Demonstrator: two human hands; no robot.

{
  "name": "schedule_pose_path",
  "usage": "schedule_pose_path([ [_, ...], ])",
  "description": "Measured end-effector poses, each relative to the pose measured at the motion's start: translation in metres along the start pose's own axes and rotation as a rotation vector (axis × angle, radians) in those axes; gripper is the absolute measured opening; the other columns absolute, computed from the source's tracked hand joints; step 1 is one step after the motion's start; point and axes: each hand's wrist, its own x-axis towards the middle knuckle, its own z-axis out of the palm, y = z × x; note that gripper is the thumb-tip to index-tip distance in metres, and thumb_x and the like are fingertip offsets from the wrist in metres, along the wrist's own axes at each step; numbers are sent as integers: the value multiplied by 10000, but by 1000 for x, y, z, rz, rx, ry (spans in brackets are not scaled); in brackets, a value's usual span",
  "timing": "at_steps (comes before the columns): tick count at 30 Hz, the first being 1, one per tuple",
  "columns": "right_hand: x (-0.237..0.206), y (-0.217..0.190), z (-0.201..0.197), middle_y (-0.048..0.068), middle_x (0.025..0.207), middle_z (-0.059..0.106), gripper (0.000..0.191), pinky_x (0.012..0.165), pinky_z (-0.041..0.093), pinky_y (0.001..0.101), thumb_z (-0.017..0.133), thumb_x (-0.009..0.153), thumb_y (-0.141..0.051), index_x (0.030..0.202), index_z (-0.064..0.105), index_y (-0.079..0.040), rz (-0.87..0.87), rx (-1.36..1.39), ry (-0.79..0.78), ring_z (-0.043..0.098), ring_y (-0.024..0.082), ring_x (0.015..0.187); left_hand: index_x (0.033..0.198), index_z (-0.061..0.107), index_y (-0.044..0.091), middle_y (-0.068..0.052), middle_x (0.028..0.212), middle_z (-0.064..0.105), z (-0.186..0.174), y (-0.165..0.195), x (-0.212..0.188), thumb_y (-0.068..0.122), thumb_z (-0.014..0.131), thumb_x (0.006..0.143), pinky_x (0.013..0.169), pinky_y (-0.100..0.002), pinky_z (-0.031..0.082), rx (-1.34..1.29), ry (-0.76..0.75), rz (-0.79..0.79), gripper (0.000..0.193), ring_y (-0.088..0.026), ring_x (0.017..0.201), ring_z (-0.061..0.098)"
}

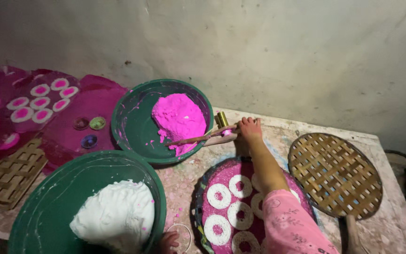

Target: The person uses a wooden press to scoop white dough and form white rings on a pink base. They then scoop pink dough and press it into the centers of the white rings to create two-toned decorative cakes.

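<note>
right hand (250, 128): closed around a wooden stick (198, 138) poking into the pink dough (178, 118) in a green bowl (132, 127)
left hand (167, 242): barely visible at the bottom edge by a thin ring (182, 237), can't tell its grip

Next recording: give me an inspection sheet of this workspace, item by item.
Surface: stained stone table, pink powder smears.
Job's things: green basin holding pink paste; stick across its rim; brass mould; pink tray of white rings.
Clutter: second green basin with white paste; empty woven tray; pink trays of finished pieces at left.
Grippers: right hand grips the stick's end; left hand only partly in view beside a white ring.
Cables: nothing seen.
Surroundings: bare plaster wall, dim light.
</note>
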Motion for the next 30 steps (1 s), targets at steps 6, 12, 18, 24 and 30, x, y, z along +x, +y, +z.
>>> schedule_pose_path([
  [6,-47,53,-14,93,1180,616,601,981,456,519,820,726,-477,1210,608,-191,-154,91,-44,593,290,1179,1110,683,83,-130,1201,651,-12,41,5,163,775,698,976,-474,442,-89,-12,381,430,-334,1107,620],
  [12,-144,121,-18,123,996,681,688,776,541,385,699,876,-542,1286,578,-4,185,780,-39,716,282,868,1180,625,25,-151,1311,611,-15,95,44,23,670,853,1077,-427,454,-553,-4,143,330,-323,1244,598],
  [18,-269,103,-6,50,891,695,770,714,517,332,389,968,-707,1125,658,-2,82,1686,-528,632,156,793,1610,276,1,-161,1712,259,-9,118,123,345,549,1047,1290,-413,230,-1672,-134,-167,714,-281,1604,224],
  [24,-314,33,-29,71,819,698,741,685,548,335,322,954,-653,1113,669,-17,97,1698,-1176,657,174,728,1265,541,51,-82,1190,564,10,120,140,698,458,1018,1199,-438,377,-2436,-380,-147,698,-237,1184,522],
  [30,-298,10,-32,79,697,657,796,582,510,350,299,1029,-644,988,719,31,93,1302,-963,601,176,608,855,469,158,21,780,421,45,90,135,634,477,1022,854,-354,419,-2420,-82,-408,504,-144,759,443],
])
